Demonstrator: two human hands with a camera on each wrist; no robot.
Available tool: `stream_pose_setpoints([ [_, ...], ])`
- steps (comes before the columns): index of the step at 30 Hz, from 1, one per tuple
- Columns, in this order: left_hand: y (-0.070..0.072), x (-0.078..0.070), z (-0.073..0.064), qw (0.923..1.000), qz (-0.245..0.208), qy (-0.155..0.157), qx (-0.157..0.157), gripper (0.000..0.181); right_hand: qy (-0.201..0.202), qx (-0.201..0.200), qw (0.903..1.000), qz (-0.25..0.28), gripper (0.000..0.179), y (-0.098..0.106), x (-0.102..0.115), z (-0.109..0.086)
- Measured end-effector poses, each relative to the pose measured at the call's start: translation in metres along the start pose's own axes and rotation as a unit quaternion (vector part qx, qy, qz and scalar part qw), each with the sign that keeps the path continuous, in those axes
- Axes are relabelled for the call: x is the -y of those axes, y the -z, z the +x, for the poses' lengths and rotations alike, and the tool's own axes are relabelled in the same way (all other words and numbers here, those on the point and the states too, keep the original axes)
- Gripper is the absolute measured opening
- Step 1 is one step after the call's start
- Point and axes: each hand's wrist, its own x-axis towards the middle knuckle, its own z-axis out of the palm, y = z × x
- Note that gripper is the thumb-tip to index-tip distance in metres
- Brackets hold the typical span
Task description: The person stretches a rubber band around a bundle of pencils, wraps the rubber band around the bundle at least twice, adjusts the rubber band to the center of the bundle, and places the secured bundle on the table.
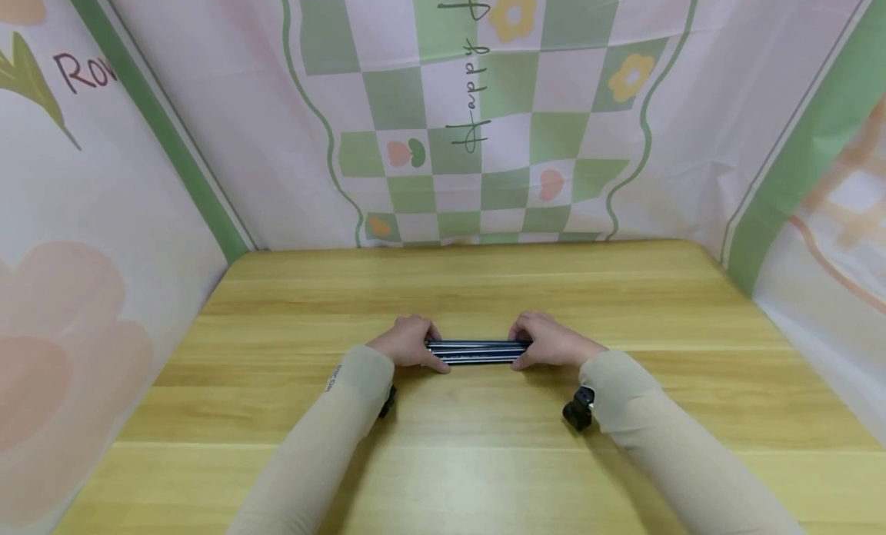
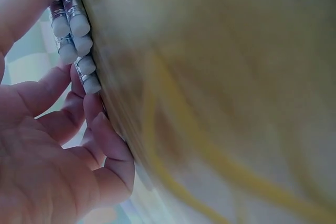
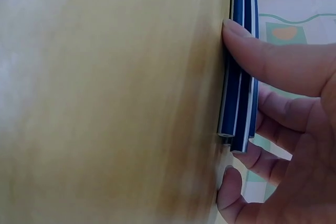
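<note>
A bundle of dark blue pencils with silver stripes (image 1: pixel 484 352) lies crosswise low over the table, between my two hands. My left hand (image 1: pixel 410 341) grips its left end, thumb on the near side and fingers on the far side. White erasers (image 2: pixel 80 24) in silver ferrules show at that end in the left wrist view, several of them stacked in pairs. The right hand (image 1: pixel 551 341) holds the other end, with its thumb (image 3: pixel 273 59) across the pencils (image 3: pixel 241 108). There the plain ends are uneven, one pencil reaching past the others.
The wooden table (image 1: pixel 457 458) spreads around both hands. Behind it hangs a printed curtain (image 1: pixel 394 97) with green checks, and more fabric stands at both sides. A dark wrist camera (image 1: pixel 578 409) sits under the right cuff. Blurred yellow strips (image 2: pixel 199 145) cross the left wrist view.
</note>
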Motion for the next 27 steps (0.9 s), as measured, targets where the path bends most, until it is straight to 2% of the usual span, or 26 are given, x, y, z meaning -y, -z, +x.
stream_pose_setpoints([
  [15,-0.0002,0.0033,0.0019,1.0,-0.003,-0.004,0.006,0.059,0.015,0.015,0.9994,-0.028,0.033,0.0,0.0008,0.0013],
  [27,0.0033,-0.001,-0.001,0.9997,-0.009,0.005,0.021,0.062,0.013,0.031,0.9989,-0.032,0.032,0.0004,0.0019,0.0014],
])
